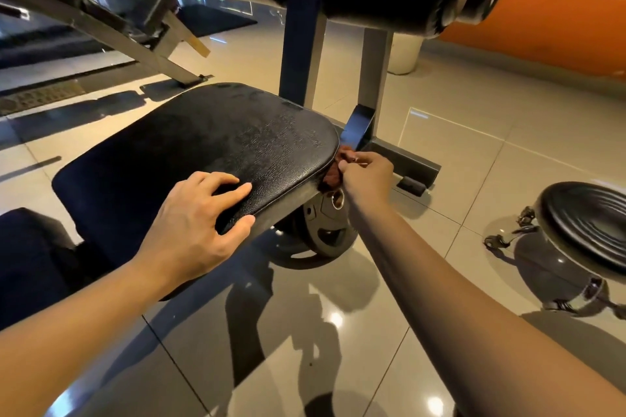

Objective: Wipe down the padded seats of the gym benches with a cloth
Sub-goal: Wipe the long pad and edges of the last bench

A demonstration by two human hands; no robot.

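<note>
Where seat (203,152) ends, hand (367,176) grips cloth (333,173).

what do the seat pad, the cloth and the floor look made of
Seat pad: likely black vinyl or faux leather, grained and slightly glossy. Cloth: soft reddish-brown fabric, bunched in folds. Floor: polished beige tile, showing grout lines and glare.

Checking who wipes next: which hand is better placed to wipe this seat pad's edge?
Right. The right hand grips the reddish cloth at the right edge of the seat pad; the left hand rests bare on the pad, holding no cloth.
</note>
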